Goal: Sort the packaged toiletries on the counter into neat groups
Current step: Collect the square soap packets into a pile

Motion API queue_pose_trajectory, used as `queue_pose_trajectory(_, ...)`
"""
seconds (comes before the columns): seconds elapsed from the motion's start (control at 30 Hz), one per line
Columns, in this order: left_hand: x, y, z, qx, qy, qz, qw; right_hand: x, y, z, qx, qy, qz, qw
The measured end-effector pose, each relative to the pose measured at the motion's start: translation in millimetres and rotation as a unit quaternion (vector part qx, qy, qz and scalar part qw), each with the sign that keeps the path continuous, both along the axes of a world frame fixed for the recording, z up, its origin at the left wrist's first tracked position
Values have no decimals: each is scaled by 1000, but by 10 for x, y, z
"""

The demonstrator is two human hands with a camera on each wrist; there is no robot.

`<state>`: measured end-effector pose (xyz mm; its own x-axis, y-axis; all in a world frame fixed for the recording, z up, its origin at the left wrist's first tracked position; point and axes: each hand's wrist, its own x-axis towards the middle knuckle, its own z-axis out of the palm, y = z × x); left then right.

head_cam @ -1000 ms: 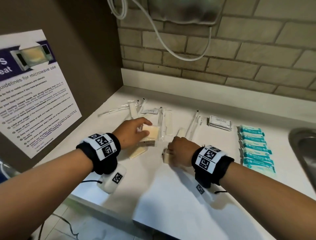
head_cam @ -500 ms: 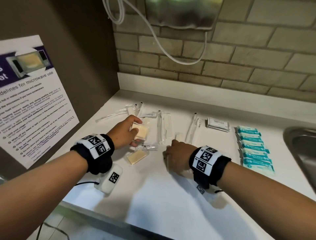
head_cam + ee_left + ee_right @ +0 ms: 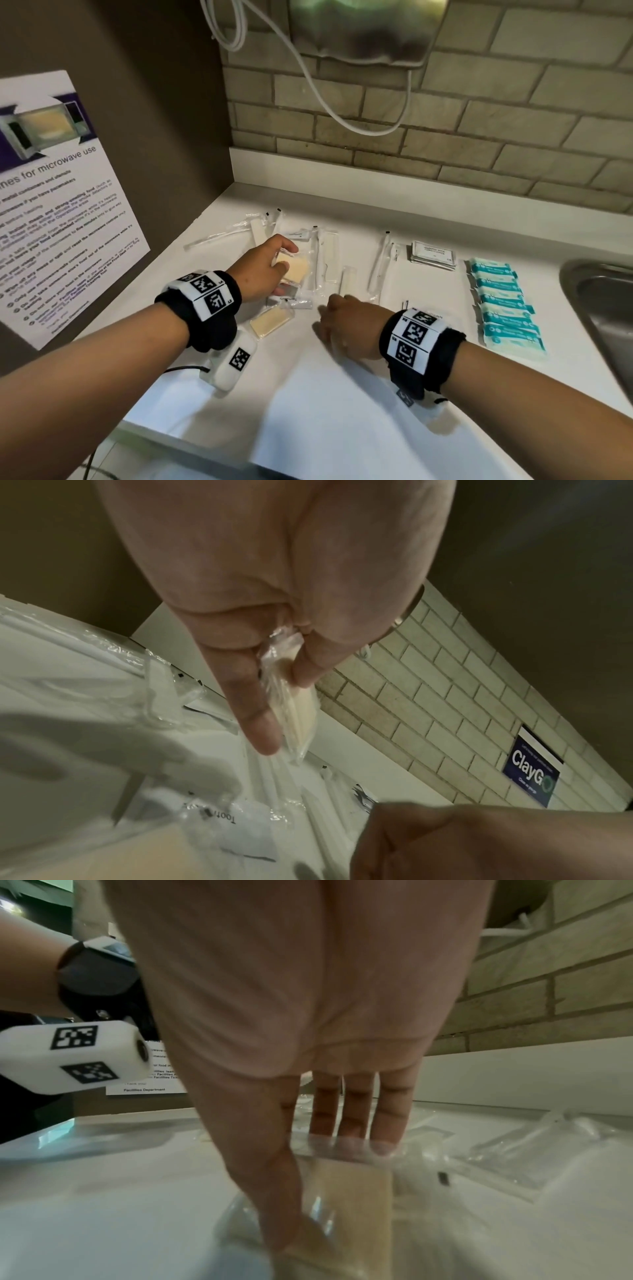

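Observation:
My left hand [image 3: 286, 257] pinches a cream soap bar in clear wrap [image 3: 294, 270] between thumb and fingers, held just above the loose packets at the back left; the left wrist view shows that soap bar [image 3: 303, 715] edge-on in the pinch. My right hand [image 3: 334, 318] is palm down on the white counter [image 3: 342, 411]. In the right wrist view its fingertips [image 3: 383, 1145] catch the far end of a second wrapped soap bar [image 3: 359, 1185] and the thumb runs along its side. A third soap bar [image 3: 270, 321] lies by my left wrist.
A toothpaste sachet [image 3: 294, 301], wrapped combs [image 3: 329, 257] and toothbrushes [image 3: 380, 263] lie mid-counter. A stack of shampoo sachets [image 3: 433, 257] and a row of teal packets [image 3: 503, 308] sit to the right, before the steel sink [image 3: 603, 308]. A poster [image 3: 58, 205] covers the left wall.
My left hand has carried its soap bar farther back. My right hand has lowered its soap bar onto the counter, where the hand now hides it from the head camera.

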<state>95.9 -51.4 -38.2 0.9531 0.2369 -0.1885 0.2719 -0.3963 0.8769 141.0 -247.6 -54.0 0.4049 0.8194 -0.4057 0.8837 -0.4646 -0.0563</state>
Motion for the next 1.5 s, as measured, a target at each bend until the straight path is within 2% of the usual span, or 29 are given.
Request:
queue_pose_trajectory(0.17,17,-44,-21,-9,7,-10,1000,-32,-101,56,50,70,-51,995)
queue_pose_trajectory(0.23,13,-64,-19,0,11,-14,1000,-52,-139,81,58,47,-61,995)
queue_pose_trajectory(0.33,-4,-98,8,11,11,-16,1000,-48,-195,121,10,-24,-43,999)
queue_pose_trajectory(0.67,-29,-255,67,7,19,-19,1000,32,-229,-79,-20,2,-46,999)
queue_pose_trajectory(0.93,-52,-264,76,-12,23,-15,1000,140,-136,-99,-16,111,-156,981)
queue_pose_trajectory(1.13,-99,-218,66,11,8,-13,1000,213,-137,-228,6,92,-145,985)
queue_pose_trajectory(1.23,-100,-217,37,8,5,-11,1000,72,-154,-89,24,80,-161,983)
queue_pose_trajectory(1.37,-109,-219,-9,5,9,-25,1000,-12,-162,43,13,53,-118,991)
queue_pose_trajectory(1.5,-150,-195,-27,-48,26,-32,998,6,-62,120,107,86,-105,985)
